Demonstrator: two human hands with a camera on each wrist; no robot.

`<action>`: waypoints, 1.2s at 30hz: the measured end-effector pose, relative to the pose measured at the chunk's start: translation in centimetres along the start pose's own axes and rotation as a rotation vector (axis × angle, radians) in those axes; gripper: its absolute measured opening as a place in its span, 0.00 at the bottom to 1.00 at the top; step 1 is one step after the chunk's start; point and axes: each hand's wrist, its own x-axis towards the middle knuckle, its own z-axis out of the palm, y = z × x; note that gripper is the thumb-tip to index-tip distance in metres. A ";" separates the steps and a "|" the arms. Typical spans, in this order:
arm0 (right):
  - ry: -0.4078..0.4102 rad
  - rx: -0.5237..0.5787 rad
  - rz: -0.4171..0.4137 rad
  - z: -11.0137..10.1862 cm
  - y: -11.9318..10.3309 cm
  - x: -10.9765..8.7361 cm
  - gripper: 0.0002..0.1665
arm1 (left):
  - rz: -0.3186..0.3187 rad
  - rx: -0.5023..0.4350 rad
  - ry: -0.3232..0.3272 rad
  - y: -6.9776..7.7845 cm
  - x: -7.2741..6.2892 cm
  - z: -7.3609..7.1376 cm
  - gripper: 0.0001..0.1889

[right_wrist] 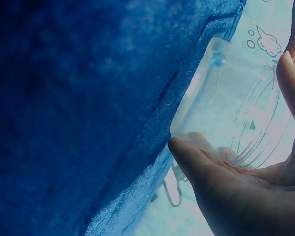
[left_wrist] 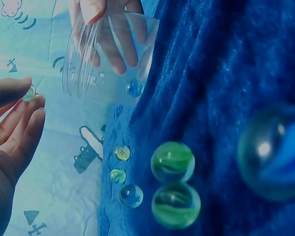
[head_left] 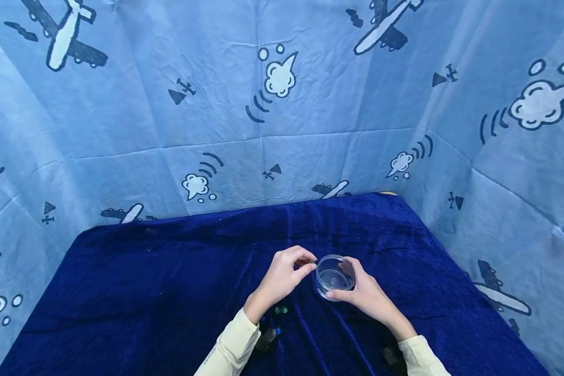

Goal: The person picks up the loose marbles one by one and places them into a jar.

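Note:
Between thumb and fingertips, my left hand (head_left: 283, 272) pinches a small glass marble (left_wrist: 30, 92) with a greenish tint. It is beside the rim of a clear round plastic jar (right_wrist: 228, 101), which has no lid on. My right hand (head_left: 371, 296) grips the jar around its side, thumb toward me and fingers on the far side. Near the jar's base a blue marble (left_wrist: 134, 88) shows through the wall. Two green marbles (head_left: 281, 310) lie touching on the cloth below my left wrist, with a blue marble (head_left: 278, 330) closer to me.
A dark blue velvety cloth (head_left: 136, 292) covers the table. In the left wrist view, two small yellowish marbles (left_wrist: 122, 153) and another blue marble (left_wrist: 131, 195) lie farther off. Light blue curtains (head_left: 216, 104) with airplane prints stand behind and at both sides.

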 end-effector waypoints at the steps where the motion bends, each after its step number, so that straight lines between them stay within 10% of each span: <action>1: -0.001 0.001 0.001 0.0 0.0 0.0 0.55 | 0.005 -0.001 0.000 0.0 0.0 0.1 0.04; 36: 0.013 -0.013 0.011 0.2 0.2 -0.2 0.54 | 0.046 0.006 -0.020 0.0 0.6 2.1 0.04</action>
